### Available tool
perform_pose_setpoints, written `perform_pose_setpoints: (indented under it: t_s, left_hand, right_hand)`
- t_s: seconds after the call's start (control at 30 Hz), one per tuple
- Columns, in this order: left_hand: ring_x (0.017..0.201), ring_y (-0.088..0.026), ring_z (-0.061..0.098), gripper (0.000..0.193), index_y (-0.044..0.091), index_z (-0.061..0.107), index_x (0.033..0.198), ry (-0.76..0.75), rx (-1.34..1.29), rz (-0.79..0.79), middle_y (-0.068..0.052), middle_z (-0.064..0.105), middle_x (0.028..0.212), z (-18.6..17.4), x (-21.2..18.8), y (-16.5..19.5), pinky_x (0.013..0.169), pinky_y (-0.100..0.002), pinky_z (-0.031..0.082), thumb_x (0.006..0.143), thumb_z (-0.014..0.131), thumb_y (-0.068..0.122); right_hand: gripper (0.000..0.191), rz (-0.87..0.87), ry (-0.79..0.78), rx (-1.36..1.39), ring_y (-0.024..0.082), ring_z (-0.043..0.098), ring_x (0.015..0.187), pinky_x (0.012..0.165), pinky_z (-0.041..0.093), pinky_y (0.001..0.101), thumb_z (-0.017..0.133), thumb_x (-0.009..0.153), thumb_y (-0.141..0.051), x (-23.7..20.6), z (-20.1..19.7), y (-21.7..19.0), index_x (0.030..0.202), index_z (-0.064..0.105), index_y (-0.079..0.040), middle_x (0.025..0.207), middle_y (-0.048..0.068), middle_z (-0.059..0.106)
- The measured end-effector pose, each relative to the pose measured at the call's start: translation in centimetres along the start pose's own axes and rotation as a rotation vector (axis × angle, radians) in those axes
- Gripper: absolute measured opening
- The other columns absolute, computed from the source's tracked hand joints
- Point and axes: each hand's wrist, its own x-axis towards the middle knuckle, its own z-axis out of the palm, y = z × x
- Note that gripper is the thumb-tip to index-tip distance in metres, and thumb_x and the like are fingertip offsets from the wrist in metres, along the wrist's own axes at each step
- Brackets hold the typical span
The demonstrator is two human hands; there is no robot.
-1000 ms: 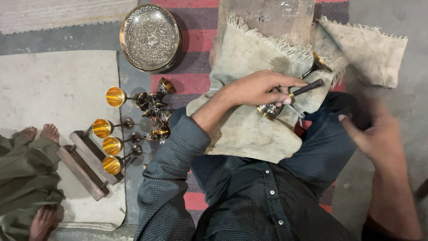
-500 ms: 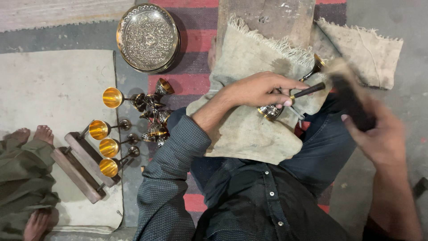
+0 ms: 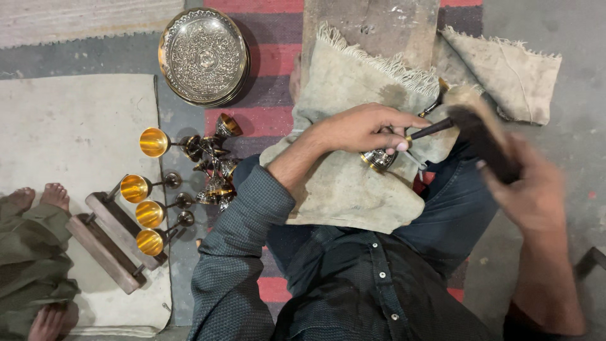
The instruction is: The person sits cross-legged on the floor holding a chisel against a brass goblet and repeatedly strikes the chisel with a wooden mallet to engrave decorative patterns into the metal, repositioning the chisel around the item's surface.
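Note:
My left hand (image 3: 363, 126) presses a small engraved metal goblet (image 3: 379, 159) against the grey cloth (image 3: 344, 183) over my lap and steadies a dark chisel (image 3: 429, 131) whose tip rests on the goblet. My right hand (image 3: 533, 189), blurred by motion, grips a wooden mallet (image 3: 480, 123); its head sits right at the chisel's outer end. A wooden block (image 3: 372, 28) lies under the cloth's far edge.
Several gold-lined goblets (image 3: 151, 189) lie on their sides at left, beside a heap of dark engraved ones (image 3: 214, 164). An engraved round metal tray (image 3: 203, 55) sits at the top. Wooden bars (image 3: 107, 243) and another person's bare feet (image 3: 38, 197) are at far left.
My right hand has swung the mallet up and leftward onto the chisel's end. My left hand, the chisel and the goblet have stayed in place.

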Motion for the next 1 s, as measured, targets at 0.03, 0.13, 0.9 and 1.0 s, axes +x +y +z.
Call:
perform_pose_setpoints:
  t_s: [0.03, 0.13, 0.9, 1.0]
  left_hand:
    - [0.081, -0.010, 0.076, 0.055, 0.019, 0.051, 0.154, -0.004, -0.024, -0.011, -0.004, 0.079, 0.096, 0.0, -0.1, 0.0, 0.080, -0.031, 0.062, 0.102, 0.068, 0.014]
    - [0.083, -0.011, 0.077, 0.053, 0.018, 0.053, 0.152, 0.014, 0.048, 0.027, -0.004, 0.079, 0.097, 0.0, -0.1, -0.1, 0.079, -0.032, 0.060, 0.102, 0.073, 0.017]
    - [0.080, -0.010, 0.074, 0.049, 0.018, 0.054, 0.152, 0.002, -0.011, 0.009, -0.004, 0.076, 0.100, 0.0, -0.1, -0.2, 0.079, -0.032, 0.061, 0.105, 0.068, 0.019]
    - [0.080, -0.009, 0.074, 0.048, 0.017, 0.053, 0.152, -0.003, -0.048, 0.002, -0.004, 0.076, 0.100, 0.0, -0.2, -0.3, 0.080, -0.031, 0.062, 0.107, 0.066, 0.017]
  right_hand:
    - [0.043, -0.001, 0.033, 0.004, 0.020, 0.066, 0.095, 0.085, 0.055, 0.0335, 0.083, 0.098, -0.003, 0.0, -0.2, -0.3, 0.131, 0.056, 0.005, 0.106, 0.008, 0.067]
    - [0.044, 0.037, 0.137, 0.467, 0.014, 0.068, 0.082, 0.079, 0.057, 0.0280, 0.083, 0.092, -0.009, -0.1, 0.0, -0.8, 0.126, 0.055, -0.006, 0.091, 0.002, 0.067]
    - [0.037, 0.076, 0.114, 0.128, 0.012, 0.062, 0.091, 0.080, 0.052, 0.0271, 0.085, 0.094, -0.011, -0.1, -0.8, 1.6, 0.117, 0.057, -0.001, 0.100, 0.001, 0.064]
    - [0.032, 0.067, 0.028, 0.040, 0.015, 0.063, 0.088, 0.077, 0.052, 0.0288, 0.085, 0.097, -0.008, -0.6, -1.0, 2.9, 0.111, 0.058, 0.002, 0.097, 0.005, 0.065]
